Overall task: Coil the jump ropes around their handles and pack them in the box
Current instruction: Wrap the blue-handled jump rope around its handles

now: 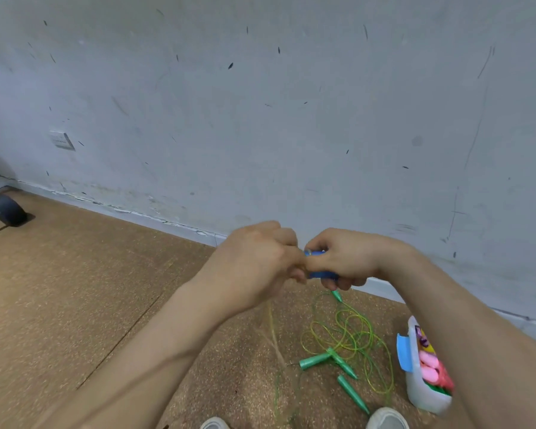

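My right hand (342,258) grips a pair of blue jump-rope handles (317,274) in front of me, above the floor. My left hand (257,261) is curled close against the handles' left end and pinches the thin yellow-green rope (273,329), which hangs blurred down to the floor. On the floor below lie several green handles (314,360) among loose green and yellow rope loops (350,335). At the right, partly behind my right forearm, stands the white plastic box (421,394) with a blue latch; pink and green coiled ropes (430,366) fill it.
A scuffed grey wall (260,119) with a socket (62,139) rises close ahead above a cork-brown floor (90,289). A black wheel (8,210) stands at the far left. My two shoe tips (384,419) show at the bottom edge.
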